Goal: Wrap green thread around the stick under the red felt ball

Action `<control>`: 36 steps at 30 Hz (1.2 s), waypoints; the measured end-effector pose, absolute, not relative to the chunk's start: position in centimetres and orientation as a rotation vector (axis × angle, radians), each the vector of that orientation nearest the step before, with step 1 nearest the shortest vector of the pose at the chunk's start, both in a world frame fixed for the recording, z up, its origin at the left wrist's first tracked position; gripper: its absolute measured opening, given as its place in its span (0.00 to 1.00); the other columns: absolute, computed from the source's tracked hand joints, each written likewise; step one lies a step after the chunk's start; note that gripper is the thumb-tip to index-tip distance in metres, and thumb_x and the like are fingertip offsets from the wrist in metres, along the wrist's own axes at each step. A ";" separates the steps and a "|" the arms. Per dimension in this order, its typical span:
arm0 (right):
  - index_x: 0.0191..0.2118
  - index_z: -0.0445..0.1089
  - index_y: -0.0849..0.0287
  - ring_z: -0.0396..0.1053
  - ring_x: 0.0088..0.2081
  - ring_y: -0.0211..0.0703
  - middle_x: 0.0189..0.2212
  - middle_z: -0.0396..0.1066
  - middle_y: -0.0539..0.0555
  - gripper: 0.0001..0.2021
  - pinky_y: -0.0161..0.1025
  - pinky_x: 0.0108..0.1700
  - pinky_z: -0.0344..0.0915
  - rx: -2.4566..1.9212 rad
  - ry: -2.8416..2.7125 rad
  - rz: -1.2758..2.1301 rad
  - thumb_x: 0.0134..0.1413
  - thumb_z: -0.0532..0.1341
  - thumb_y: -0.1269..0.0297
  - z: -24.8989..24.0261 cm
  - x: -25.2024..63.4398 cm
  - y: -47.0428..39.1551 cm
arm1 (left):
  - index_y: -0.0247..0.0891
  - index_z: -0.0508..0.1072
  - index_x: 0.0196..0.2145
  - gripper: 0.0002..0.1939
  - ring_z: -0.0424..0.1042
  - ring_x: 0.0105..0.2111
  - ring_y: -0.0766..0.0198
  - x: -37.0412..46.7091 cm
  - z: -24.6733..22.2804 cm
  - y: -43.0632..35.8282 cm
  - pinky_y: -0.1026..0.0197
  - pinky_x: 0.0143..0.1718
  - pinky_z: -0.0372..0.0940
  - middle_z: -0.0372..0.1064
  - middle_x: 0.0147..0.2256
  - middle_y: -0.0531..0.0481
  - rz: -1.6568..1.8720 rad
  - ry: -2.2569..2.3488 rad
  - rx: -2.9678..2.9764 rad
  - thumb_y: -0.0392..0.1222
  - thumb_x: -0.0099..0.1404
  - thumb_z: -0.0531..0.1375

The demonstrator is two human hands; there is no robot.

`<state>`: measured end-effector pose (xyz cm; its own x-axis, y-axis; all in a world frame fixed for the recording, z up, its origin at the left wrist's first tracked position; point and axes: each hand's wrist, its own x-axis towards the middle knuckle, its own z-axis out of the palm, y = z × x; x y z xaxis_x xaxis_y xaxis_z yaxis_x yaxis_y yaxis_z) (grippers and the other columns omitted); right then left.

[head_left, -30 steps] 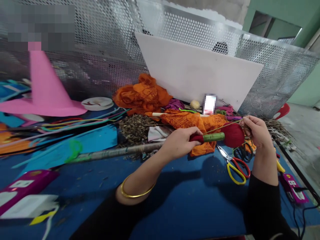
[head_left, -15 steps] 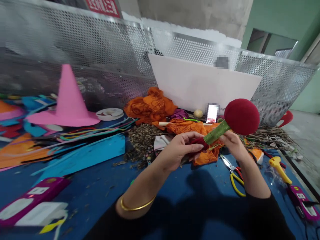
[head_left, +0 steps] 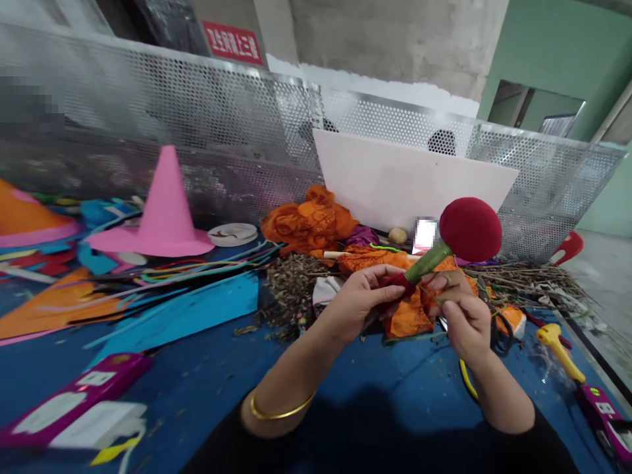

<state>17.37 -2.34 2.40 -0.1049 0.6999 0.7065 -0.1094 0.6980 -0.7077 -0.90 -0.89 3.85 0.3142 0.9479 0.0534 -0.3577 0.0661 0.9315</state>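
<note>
My left hand [head_left: 368, 299] is closed around the dark red lower end of a stick-like piece with a round red padded head [head_left: 471, 229]. Between that end and the head runs a green wrapped neck [head_left: 427, 261]. The piece tilts up to the right above the table. My right hand [head_left: 464, 316] is just below the neck, fingers curled into a pinch; whatever lies between them is too small to make out. Behind my right wrist, pliers or shears show only a yellow handle [head_left: 468, 382]. Orange patterned cloth [head_left: 407, 316] lies beneath my hands.
On the blue table [head_left: 212, 408], a pink cone hat [head_left: 168, 204] and blue sheet [head_left: 197, 309] lie left. Dried plant bits [head_left: 291, 289] are mid-table, twigs [head_left: 533, 280] right. A yellow glue gun [head_left: 557, 349] and purple power strips [head_left: 605, 415] flank the work. A white board [head_left: 395, 178] leans behind.
My right hand has moved from behind the green neck down toward me, its fingers now pinched. It covers more of the yellow-handled tool. My left hand keeps its hold; the view has shifted slightly.
</note>
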 end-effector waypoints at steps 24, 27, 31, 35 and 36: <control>0.21 0.59 0.57 0.44 0.19 0.30 0.18 0.46 0.42 0.19 0.33 0.23 0.54 -0.676 -0.731 1.313 0.49 0.67 0.53 3.1 15.1 -3.5 | 0.32 0.70 0.50 0.28 0.68 0.27 0.68 1.8 1.4 0.0 0.66 0.28 0.62 0.73 0.32 0.50 1.202 0.910 1.269 0.37 0.50 0.65; 0.24 0.56 0.56 0.42 0.19 0.30 0.19 0.45 0.41 0.21 0.35 0.26 0.59 -0.666 -0.648 1.311 0.51 0.65 0.50 2.4 14.9 -2.3 | 0.33 0.68 0.51 0.28 0.73 0.37 0.62 1.5 1.5 0.3 0.64 0.36 0.66 0.75 0.39 0.47 1.258 0.969 1.329 0.36 0.51 0.64; 0.26 0.59 0.56 0.46 0.20 0.31 0.18 0.45 0.40 0.21 0.35 0.28 0.61 -0.668 -0.636 1.368 0.44 0.70 0.49 1.8 14.9 -1.2 | 0.33 0.66 0.54 0.30 0.74 0.37 0.62 0.8 2.1 0.0 0.64 0.33 0.67 0.75 0.41 0.45 1.169 0.967 1.314 0.38 0.53 0.65; 0.29 0.65 0.56 0.46 0.18 0.30 0.15 0.48 0.39 0.19 0.34 0.23 0.54 -0.706 -0.635 1.399 0.39 0.73 0.52 1.7 15.0 -0.8 | 0.33 0.70 0.50 0.26 0.73 0.48 0.57 1.0 2.3 -0.3 0.58 0.48 0.68 0.74 0.50 0.42 1.189 0.950 1.311 0.36 0.51 0.66; 0.28 0.65 0.57 0.45 0.17 0.30 0.14 0.49 0.39 0.19 0.33 0.22 0.51 -0.720 -0.644 1.400 0.38 0.73 0.53 1.6 15.1 -0.7 | 0.33 0.70 0.49 0.26 0.73 0.49 0.56 1.1 2.3 -0.2 0.55 0.52 0.67 0.74 0.50 0.42 1.194 0.952 1.316 0.35 0.51 0.66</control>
